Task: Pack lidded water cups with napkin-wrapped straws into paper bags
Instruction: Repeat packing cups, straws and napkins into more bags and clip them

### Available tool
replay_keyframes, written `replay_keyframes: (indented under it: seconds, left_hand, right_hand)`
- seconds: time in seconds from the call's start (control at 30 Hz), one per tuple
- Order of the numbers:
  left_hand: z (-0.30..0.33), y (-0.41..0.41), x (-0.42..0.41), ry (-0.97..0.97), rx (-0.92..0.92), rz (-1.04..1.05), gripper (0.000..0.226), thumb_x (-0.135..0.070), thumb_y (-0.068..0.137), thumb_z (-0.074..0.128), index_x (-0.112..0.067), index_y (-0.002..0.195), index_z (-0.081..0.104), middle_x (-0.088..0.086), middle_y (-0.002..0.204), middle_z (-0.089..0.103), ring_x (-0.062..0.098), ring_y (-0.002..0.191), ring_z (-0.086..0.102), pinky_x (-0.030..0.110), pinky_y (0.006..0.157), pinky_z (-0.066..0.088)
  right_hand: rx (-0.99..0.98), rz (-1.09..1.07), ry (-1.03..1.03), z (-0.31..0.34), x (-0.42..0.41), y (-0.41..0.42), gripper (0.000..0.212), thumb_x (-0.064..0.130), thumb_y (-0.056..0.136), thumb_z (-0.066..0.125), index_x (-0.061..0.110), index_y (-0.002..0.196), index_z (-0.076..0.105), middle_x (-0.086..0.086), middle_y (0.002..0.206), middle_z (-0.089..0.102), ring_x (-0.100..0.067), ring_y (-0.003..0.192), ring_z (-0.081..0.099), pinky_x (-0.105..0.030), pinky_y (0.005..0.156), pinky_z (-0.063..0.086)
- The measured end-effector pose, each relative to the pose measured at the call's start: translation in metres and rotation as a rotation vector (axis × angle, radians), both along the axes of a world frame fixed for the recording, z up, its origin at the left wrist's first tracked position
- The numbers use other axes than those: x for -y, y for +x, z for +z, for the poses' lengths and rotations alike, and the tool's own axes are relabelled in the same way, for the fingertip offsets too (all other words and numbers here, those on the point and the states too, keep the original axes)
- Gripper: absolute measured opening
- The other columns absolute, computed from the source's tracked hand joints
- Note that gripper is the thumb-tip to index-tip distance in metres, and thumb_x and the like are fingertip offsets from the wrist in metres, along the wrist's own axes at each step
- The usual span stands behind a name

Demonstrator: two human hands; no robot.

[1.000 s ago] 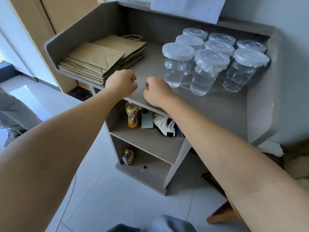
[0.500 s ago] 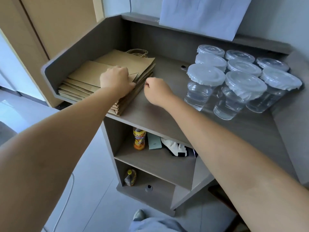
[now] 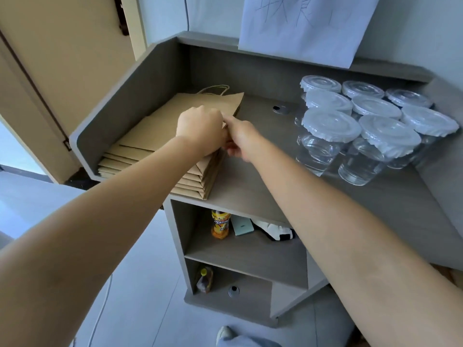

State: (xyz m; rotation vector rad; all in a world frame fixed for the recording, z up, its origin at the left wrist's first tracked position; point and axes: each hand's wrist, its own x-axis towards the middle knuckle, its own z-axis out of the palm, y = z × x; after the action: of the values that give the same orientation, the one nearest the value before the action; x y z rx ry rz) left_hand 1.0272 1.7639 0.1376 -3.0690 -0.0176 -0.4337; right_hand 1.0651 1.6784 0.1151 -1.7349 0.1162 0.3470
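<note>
Peeling only 1 flat brown paper bag (image 3: 160,126): curled left hand (image 3: 200,130) and right hand (image 3: 240,140) pinch its edge; lift slowly.

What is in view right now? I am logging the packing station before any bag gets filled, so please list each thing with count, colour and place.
paper bags: one flat stack, exact count unclear, brown, left on the counter top
lidded water cups: seven visible, clear with white lids, right rear of the counter
counter: one, grey, with open shelves below
paper sheet: one, white with pencil marks, on the wall above
bottle: one, orange and yellow, upper shelf
second bottle: one, dark with yellow cap, bottom shelf
left hand: curled, on the top bag
right hand: at the stack's right edge, grip hidden
</note>
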Motion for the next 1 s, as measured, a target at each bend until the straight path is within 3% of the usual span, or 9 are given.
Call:
replay_keyframes:
  seconds: [0.13, 0.3, 0.43, 0.53, 0.63, 0.73, 0.83, 0.9, 1.0]
  left_hand:
    - [0.002, -0.023, 0.016, 0.096, 0.043, -0.162, 0.017, -0.017, 0.089, 0.051, -0.015, 0.073, 0.045, 0.002, 0.078, 0.045, 0.028, 0.085, 0.061, 0.03, 0.063, 0.039]
    - [-0.014, -0.048, 0.005, -0.125, 0.045, -0.271, 0.026, -0.035, 0.09, 0.047, -0.013, 0.084, 0.059, 0.0, 0.071, 0.049, 0.023, 0.069, 0.051, 0.027, 0.058, 0.036]
    - [-0.018, -0.052, -0.018, -0.455, 0.014, -0.25, 0.037, -0.037, 0.089, 0.05, -0.013, 0.117, 0.058, 0.008, 0.113, 0.056, 0.029, 0.1, 0.056, 0.034, 0.076, 0.047]
    - [-0.022, -0.055, -0.028, -0.702, 0.056, -0.208, 0.063, -0.035, 0.087, 0.058, -0.016, 0.142, 0.034, 0.007, 0.142, 0.034, 0.027, 0.129, 0.037, 0.039, 0.103, 0.04]
    - [-0.018, -0.067, -0.02, -1.079, 0.074, -0.188, 0.089, -0.033, 0.081, 0.067, -0.017, 0.15, 0.013, 0.006, 0.15, 0.022, 0.022, 0.136, 0.028, 0.032, 0.109, 0.03]
    - [-0.012, -0.082, -0.009, -1.481, -0.092, -0.187, 0.087, -0.025, 0.08, 0.071, -0.017, 0.149, 0.019, 0.002, 0.136, 0.045, 0.018, 0.118, 0.049, 0.028, 0.098, 0.042]
    - [-0.011, -0.093, 0.004, -1.764, -0.484, -0.426, 0.031, -0.011, 0.086, 0.064, -0.007, 0.117, 0.06, 0.001, 0.097, 0.072, 0.015, 0.089, 0.068, 0.027, 0.076, 0.057]
    - [-0.016, -0.104, 0.015, -1.781, -0.683, -0.465, 0.014, -0.007, 0.089, 0.059, -0.012, 0.1, 0.066, -0.002, 0.082, 0.074, 0.01, 0.076, 0.071, 0.024, 0.064, 0.057]
    - [-0.029, -0.119, 0.046, -1.704, -0.779, -0.488, 0.014, -0.007, 0.088, 0.061, -0.017, 0.096, 0.066, -0.005, 0.081, 0.075, 0.009, 0.074, 0.071, 0.026, 0.064, 0.058]
  right_hand:
    - [-0.034, -0.057, 0.269, 0.0, 0.007, -0.013, 0.018, 0.001, 0.093, 0.039, 0.008, 0.082, 0.051, -0.006, 0.066, 0.048, -0.017, 0.059, 0.043, -0.014, 0.037, 0.037]
    - [0.1, -0.087, 0.111, -0.006, 0.017, -0.047, 0.027, -0.006, 0.088, 0.036, 0.015, 0.093, 0.053, -0.004, 0.083, 0.057, -0.017, 0.071, 0.05, -0.02, 0.05, 0.04]
    - [0.182, -0.107, 0.097, -0.013, 0.041, -0.083, 0.027, 0.001, 0.095, 0.045, 0.025, 0.091, 0.057, -0.001, 0.091, 0.063, -0.02, 0.09, 0.058, -0.039, 0.085, 0.049]
    - [0.24, -0.137, 0.078, -0.021, 0.073, -0.119, 0.024, 0.0, 0.096, 0.045, 0.022, 0.097, 0.056, -0.001, 0.093, 0.064, -0.017, 0.086, 0.061, -0.035, 0.081, 0.049]
    - [0.225, -0.198, 0.151, -0.032, 0.105, -0.159, 0.025, -0.003, 0.096, 0.043, 0.016, 0.109, 0.054, -0.003, 0.097, 0.064, -0.015, 0.087, 0.062, -0.033, 0.082, 0.049]
    - [0.185, -0.25, 0.176, -0.044, 0.139, -0.196, 0.026, -0.002, 0.096, 0.044, 0.017, 0.109, 0.055, -0.004, 0.105, 0.065, -0.015, 0.096, 0.063, -0.035, 0.087, 0.05]
    - [0.163, -0.281, 0.201, -0.052, 0.169, -0.228, 0.029, -0.002, 0.096, 0.043, 0.019, 0.112, 0.056, -0.002, 0.112, 0.064, -0.015, 0.103, 0.061, -0.032, 0.089, 0.049]
    - [0.127, -0.284, 0.185, -0.057, 0.184, -0.242, 0.031, -0.002, 0.096, 0.044, 0.019, 0.115, 0.056, -0.004, 0.118, 0.063, -0.017, 0.108, 0.06, -0.033, 0.092, 0.048]
    - [0.038, -0.342, 0.004, -0.061, 0.208, -0.26, 0.03, 0.007, 0.097, 0.048, 0.017, 0.125, 0.052, -0.006, 0.125, 0.06, -0.02, 0.112, 0.059, -0.035, 0.095, 0.047]
